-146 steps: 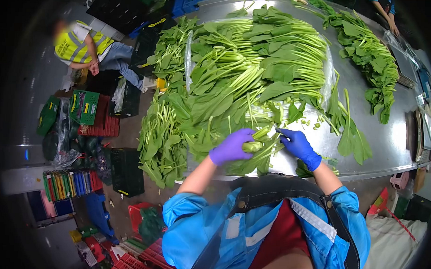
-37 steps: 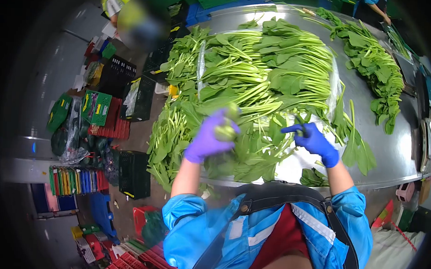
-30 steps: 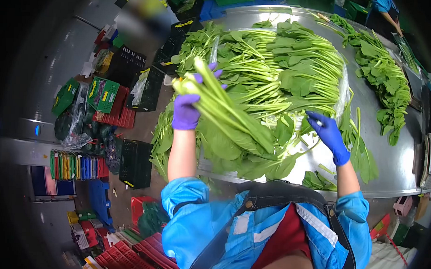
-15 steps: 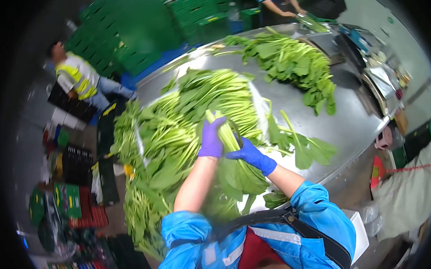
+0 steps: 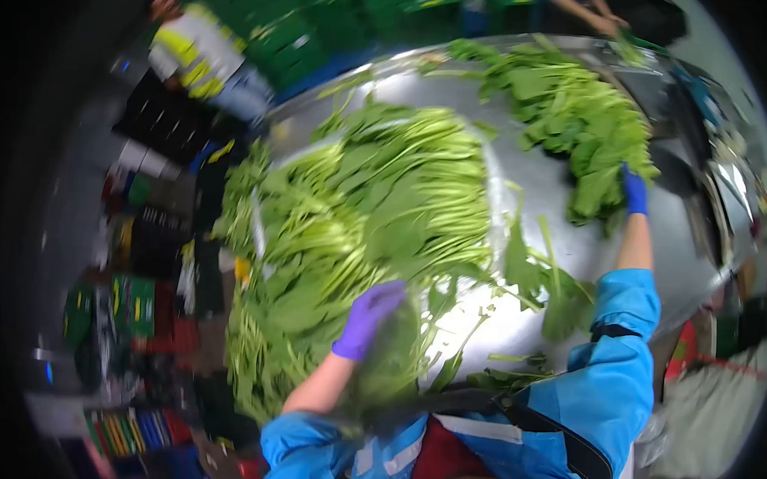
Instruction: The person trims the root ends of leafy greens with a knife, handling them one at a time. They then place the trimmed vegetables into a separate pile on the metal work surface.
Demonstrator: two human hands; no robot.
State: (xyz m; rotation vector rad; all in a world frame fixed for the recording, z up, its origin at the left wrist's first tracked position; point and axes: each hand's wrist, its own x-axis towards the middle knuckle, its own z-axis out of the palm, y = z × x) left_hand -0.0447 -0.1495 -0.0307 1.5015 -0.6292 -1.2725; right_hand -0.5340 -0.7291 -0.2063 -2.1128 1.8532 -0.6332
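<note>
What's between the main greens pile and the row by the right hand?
Metal tabletop, pale plastic edging, and lower down some loose leafy stalks; head view.

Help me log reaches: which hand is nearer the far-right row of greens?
Right: the right hand at the edge of the row, the left hand well away, by the larger pile.
</note>
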